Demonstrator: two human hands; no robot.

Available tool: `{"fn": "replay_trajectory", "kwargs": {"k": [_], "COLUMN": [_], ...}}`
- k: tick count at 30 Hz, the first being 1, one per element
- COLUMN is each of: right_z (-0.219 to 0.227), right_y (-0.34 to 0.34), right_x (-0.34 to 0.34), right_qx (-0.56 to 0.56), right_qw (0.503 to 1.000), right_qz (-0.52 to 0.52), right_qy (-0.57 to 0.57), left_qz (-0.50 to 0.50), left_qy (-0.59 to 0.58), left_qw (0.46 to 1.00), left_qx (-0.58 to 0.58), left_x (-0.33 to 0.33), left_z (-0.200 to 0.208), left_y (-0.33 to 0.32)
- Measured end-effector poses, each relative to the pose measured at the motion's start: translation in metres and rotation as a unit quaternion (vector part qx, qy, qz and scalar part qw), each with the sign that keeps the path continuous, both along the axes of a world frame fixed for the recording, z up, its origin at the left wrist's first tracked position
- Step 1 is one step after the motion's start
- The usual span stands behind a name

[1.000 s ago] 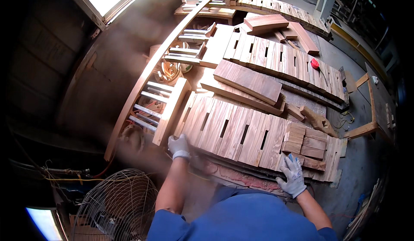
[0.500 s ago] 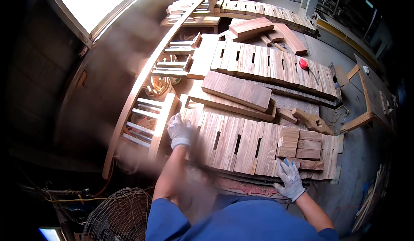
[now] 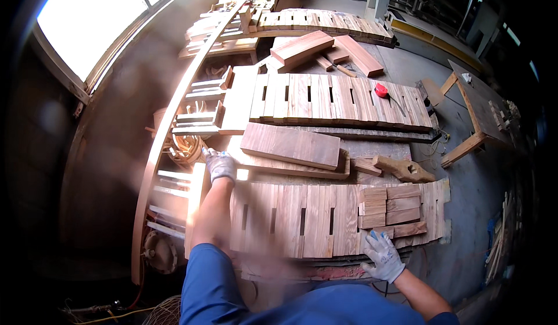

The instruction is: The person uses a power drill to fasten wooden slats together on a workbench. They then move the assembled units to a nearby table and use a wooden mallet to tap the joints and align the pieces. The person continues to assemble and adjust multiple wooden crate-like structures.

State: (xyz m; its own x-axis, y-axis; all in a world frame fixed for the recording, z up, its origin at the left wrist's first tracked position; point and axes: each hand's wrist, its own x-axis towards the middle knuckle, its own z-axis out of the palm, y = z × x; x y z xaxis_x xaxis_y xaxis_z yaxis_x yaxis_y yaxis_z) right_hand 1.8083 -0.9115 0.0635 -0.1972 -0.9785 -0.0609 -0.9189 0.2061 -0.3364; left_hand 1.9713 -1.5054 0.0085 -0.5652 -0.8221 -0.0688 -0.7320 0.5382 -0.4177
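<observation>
My left hand (image 3: 220,165), in a white glove, reaches over the far left corner of the nearest row of upright-grained wooden slats (image 3: 285,214). Its fingers are stretched out beside the left end of a thick lower board (image 3: 285,163); whether they touch it I cannot tell. On that board lies a second thick brown board (image 3: 290,145). My right hand (image 3: 383,257), also gloved, rests with fingers apart on the near edge of the slat row. Just beyond its fingertips sits a small stack of wooden blocks (image 3: 402,204).
A long wooden rail (image 3: 168,119) with pale clamp bars runs along the left. Another slat row (image 3: 337,98) carries a red tape-measure-like object (image 3: 381,90). A shaped wooden piece (image 3: 404,169) lies to the right, and a wooden-framed stand (image 3: 465,110) is beyond it.
My left hand has moved farther away, from the slat row's left end toward the stacked boards. My right hand stays by the blocks. The whole view has shifted.
</observation>
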Motion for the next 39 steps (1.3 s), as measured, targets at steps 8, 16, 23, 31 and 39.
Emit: {"fn": "replay_trajectory", "kwargs": {"k": [8,16,23,31,39], "right_z": [0.0,-0.002,0.004,-0.002,-0.004], "right_y": [-0.002,0.0,-0.004,-0.003,-0.001], "right_x": [0.004,0.002,0.002,0.008,0.003], "right_qx": [0.004,-0.005,0.002,-0.018,-0.024], "right_qw": [1.0,1.0,1.0,0.999,1.0], "right_qz": [-0.021,-0.012,-0.009,-0.029,-0.009], "right_qy": [-0.011,-0.002,-0.005,-0.011,-0.01], "left_qz": [-0.01,-0.077,-0.09,-0.16,-0.148], "left_qy": [0.103,0.022,-0.055,-0.099,0.106], "left_qw": [0.986,0.991,0.981,0.974,0.98], "left_qx": [0.128,0.107,0.166,0.125,0.079], "left_x": [0.021,0.047,0.044,0.075,0.111], "left_z": [0.018,0.027,0.018,0.031,0.04], "left_y": [-0.019,-0.009,-0.017,0.013,0.052]}}
